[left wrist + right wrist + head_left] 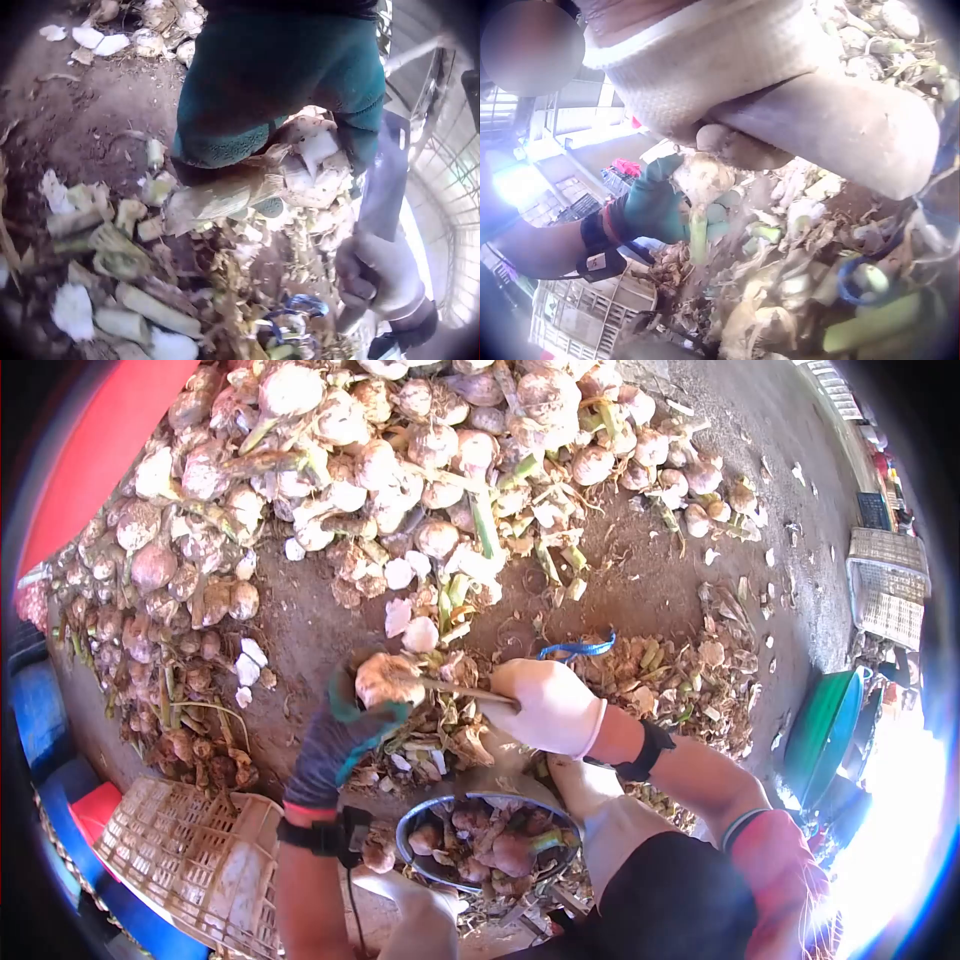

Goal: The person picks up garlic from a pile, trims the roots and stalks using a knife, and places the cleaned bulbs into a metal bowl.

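In a dark glove with green palm, my left hand grips a brownish-white bulb. The bulb's thick stalk points down in the right wrist view. My right hand, in a white glove, holds a cleaver. Its broad blade has a hole near one corner and is seen nearly edge-on in the head view, its tip right at the bulb. A pale, round-ended handle sticks out past the right hand. Below the hands, between the person's legs, stands a round tub of bulbs.
A large heap of bulbs spreads ahead over the dirt floor. Cut stalks and peelings lie around the hands, with a blue strap among them. A plastic crate stands at left, a green basin at right.
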`<action>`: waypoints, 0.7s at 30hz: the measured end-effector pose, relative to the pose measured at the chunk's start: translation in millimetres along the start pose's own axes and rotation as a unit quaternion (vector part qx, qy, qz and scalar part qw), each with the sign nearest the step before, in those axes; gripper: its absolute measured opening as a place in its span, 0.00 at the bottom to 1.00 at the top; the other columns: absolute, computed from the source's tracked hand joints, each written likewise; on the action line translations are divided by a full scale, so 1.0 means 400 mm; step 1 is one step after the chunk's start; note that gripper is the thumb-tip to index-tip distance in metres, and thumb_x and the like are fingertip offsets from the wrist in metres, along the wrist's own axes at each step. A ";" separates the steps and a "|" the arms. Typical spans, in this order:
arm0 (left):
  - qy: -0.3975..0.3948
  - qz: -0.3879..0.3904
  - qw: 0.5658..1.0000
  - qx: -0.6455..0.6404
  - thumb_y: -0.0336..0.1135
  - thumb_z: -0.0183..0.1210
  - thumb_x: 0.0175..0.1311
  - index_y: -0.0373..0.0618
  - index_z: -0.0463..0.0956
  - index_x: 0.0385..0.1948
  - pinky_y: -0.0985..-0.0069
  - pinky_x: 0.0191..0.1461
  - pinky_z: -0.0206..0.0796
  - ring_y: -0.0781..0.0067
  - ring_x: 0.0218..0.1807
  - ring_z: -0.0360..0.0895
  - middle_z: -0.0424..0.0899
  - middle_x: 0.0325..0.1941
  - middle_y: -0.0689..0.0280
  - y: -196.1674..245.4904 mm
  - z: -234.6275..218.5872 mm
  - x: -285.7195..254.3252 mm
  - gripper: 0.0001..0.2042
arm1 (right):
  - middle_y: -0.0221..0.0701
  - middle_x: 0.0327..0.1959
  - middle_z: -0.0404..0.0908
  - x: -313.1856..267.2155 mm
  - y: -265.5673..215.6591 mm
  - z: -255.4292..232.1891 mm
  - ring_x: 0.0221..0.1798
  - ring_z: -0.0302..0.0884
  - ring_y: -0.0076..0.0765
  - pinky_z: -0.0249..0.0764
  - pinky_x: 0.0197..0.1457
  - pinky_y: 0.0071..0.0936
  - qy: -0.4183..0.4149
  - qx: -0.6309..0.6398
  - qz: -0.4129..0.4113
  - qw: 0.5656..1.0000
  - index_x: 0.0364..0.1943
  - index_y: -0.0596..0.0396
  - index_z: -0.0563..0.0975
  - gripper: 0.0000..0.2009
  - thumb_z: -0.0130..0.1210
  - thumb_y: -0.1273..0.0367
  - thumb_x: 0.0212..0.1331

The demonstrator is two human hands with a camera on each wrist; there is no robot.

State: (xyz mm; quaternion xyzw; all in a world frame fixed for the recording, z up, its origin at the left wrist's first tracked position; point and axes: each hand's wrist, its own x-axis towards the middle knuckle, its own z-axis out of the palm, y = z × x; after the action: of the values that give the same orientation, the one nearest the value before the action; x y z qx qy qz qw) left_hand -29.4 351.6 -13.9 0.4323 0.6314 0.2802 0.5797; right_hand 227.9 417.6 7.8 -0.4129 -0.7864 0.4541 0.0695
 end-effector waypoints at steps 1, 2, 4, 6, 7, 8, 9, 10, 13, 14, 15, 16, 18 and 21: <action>0.008 -0.002 0.997 0.074 0.34 0.69 0.47 0.38 0.58 0.59 0.77 0.52 0.71 0.70 0.53 0.71 0.69 0.54 0.57 -0.002 0.014 -0.032 0.37 | 0.41 0.22 0.75 -0.001 -0.012 0.007 0.29 0.76 0.51 0.72 0.34 0.42 -0.004 -0.001 0.001 1.000 0.23 0.56 0.75 0.12 0.53 0.62 0.54; 0.009 -0.004 0.997 0.071 0.34 0.69 0.47 0.38 0.58 0.59 0.77 0.52 0.71 0.70 0.53 0.71 0.69 0.54 0.57 0.019 0.031 -0.061 0.37 | 0.41 0.23 0.76 -0.002 -0.022 0.014 0.29 0.76 0.51 0.73 0.34 0.42 -0.028 -0.019 -0.018 0.999 0.24 0.56 0.75 0.12 0.53 0.62 0.54; 0.021 -0.105 0.963 -0.246 0.37 0.69 0.47 0.36 0.60 0.58 0.73 0.51 0.71 0.71 0.50 0.73 0.72 0.50 0.59 0.074 0.068 -0.109 0.36 | 0.41 0.26 0.76 -0.004 -0.043 0.021 0.31 0.77 0.50 0.74 0.35 0.42 -0.092 -0.046 -0.024 0.994 0.25 0.55 0.75 0.11 0.52 0.62 0.54; 0.034 -0.103 0.976 -0.190 0.38 0.69 0.47 0.36 0.60 0.58 0.73 0.50 0.71 0.70 0.48 0.74 0.74 0.48 0.59 0.076 0.096 -0.126 0.36 | 0.40 0.27 0.76 -0.009 -0.062 0.016 0.32 0.77 0.50 0.74 0.36 0.42 -0.106 -0.049 -0.034 0.993 0.26 0.55 0.75 0.10 0.52 0.62 0.54; 0.047 -0.100 0.985 -0.133 0.39 0.69 0.47 0.36 0.60 0.57 0.73 0.50 0.71 0.70 0.47 0.75 0.76 0.46 0.59 0.073 0.103 -0.134 0.36 | 0.39 0.27 0.76 -0.012 -0.071 0.014 0.33 0.77 0.49 0.74 0.37 0.42 -0.119 -0.052 -0.043 0.991 0.27 0.54 0.75 0.10 0.52 0.63 0.54; 0.047 -0.105 0.992 -0.055 0.40 0.69 0.46 0.36 0.60 0.57 0.73 0.48 0.72 0.70 0.46 0.76 0.77 0.45 0.59 0.055 0.102 -0.145 0.36 | 0.39 0.27 0.76 -0.015 -0.080 0.012 0.33 0.77 0.49 0.74 0.37 0.42 -0.121 -0.052 -0.044 0.990 0.27 0.54 0.75 0.10 0.52 0.63 0.54; 0.047 -0.112 0.992 0.022 0.41 0.69 0.46 0.36 0.61 0.56 0.74 0.47 0.72 0.70 0.44 0.77 0.77 0.43 0.58 0.044 0.102 -0.155 0.37 | 0.39 0.27 0.76 -0.019 -0.088 0.010 0.33 0.77 0.49 0.74 0.37 0.42 -0.124 -0.056 -0.047 0.990 0.27 0.54 0.74 0.09 0.52 0.63 0.54; 0.072 -0.106 0.991 -0.048 0.41 0.70 0.45 0.36 0.61 0.56 0.73 0.47 0.72 0.69 0.44 0.78 0.78 0.43 0.58 0.042 0.112 -0.161 0.37 | 0.38 0.27 0.75 -0.022 -0.093 0.010 0.34 0.77 0.48 0.74 0.38 0.42 -0.128 -0.060 -0.050 0.989 0.27 0.54 0.74 0.09 0.52 0.63 0.53; 0.111 -0.128 0.975 -0.146 0.42 0.71 0.43 0.35 0.63 0.54 0.71 0.48 0.71 0.68 0.42 0.78 0.79 0.42 0.57 0.091 0.134 -0.182 0.37 | 0.37 0.28 0.75 -0.037 -0.090 0.022 0.34 0.77 0.48 0.74 0.36 0.42 -0.124 -0.046 -0.063 0.989 0.28 0.53 0.74 0.08 0.53 0.63 0.52; 0.123 -0.157 0.964 -0.175 0.41 0.71 0.42 0.35 0.64 0.53 0.71 0.48 0.71 0.67 0.42 0.78 0.79 0.41 0.57 0.106 0.137 -0.193 0.36 | 0.37 0.28 0.75 -0.045 -0.084 0.029 0.34 0.77 0.48 0.74 0.36 0.42 -0.124 -0.046 -0.063 0.989 0.28 0.53 0.74 0.08 0.53 0.63 0.52; 0.124 -0.154 0.964 -0.176 0.41 0.71 0.42 0.35 0.64 0.53 0.71 0.48 0.71 0.67 0.42 0.78 0.79 0.41 0.57 0.100 0.139 -0.200 0.36 | 0.37 0.28 0.75 -0.050 -0.073 0.036 0.34 0.78 0.47 0.74 0.36 0.41 -0.113 -0.055 -0.075 0.989 0.28 0.53 0.74 0.08 0.54 0.63 0.52; 0.142 -0.133 0.969 -0.152 0.41 0.71 0.41 0.35 0.65 0.52 0.71 0.47 0.71 0.67 0.42 0.78 0.79 0.41 0.57 0.083 0.143 -0.206 0.35 | 0.37 0.29 0.75 -0.049 -0.067 0.037 0.34 0.78 0.47 0.74 0.35 0.41 -0.103 -0.066 -0.089 0.988 0.28 0.53 0.74 0.08 0.54 0.63 0.51; 0.170 -0.046 0.978 -0.113 0.41 0.67 0.49 0.39 0.67 0.48 0.76 0.37 0.70 0.74 0.34 0.77 0.78 0.35 0.62 0.050 0.163 -0.210 0.27 | 0.36 0.29 0.76 -0.054 -0.071 0.043 0.34 0.78 0.47 0.74 0.35 0.40 -0.092 -0.070 -0.084 0.990 0.28 0.53 0.74 0.09 0.55 0.63 0.51; 0.198 -0.024 0.973 -0.119 0.45 0.62 0.57 0.43 0.70 0.42 0.83 0.25 0.68 0.81 0.25 0.74 0.77 0.28 0.68 0.030 0.182 -0.228 0.18 | 0.36 0.29 0.76 -0.053 -0.067 0.062 0.34 0.77 0.46 0.74 0.34 0.40 -0.075 -0.073 -0.078 0.991 0.28 0.53 0.74 0.09 0.56 0.62 0.48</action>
State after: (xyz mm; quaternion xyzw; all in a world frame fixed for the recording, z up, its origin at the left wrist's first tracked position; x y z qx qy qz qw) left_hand 40.0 267.1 28.7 0.2805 0.7058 0.4191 0.4975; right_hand 213.7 379.6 19.8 -0.3193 -0.8501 0.4185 0.0152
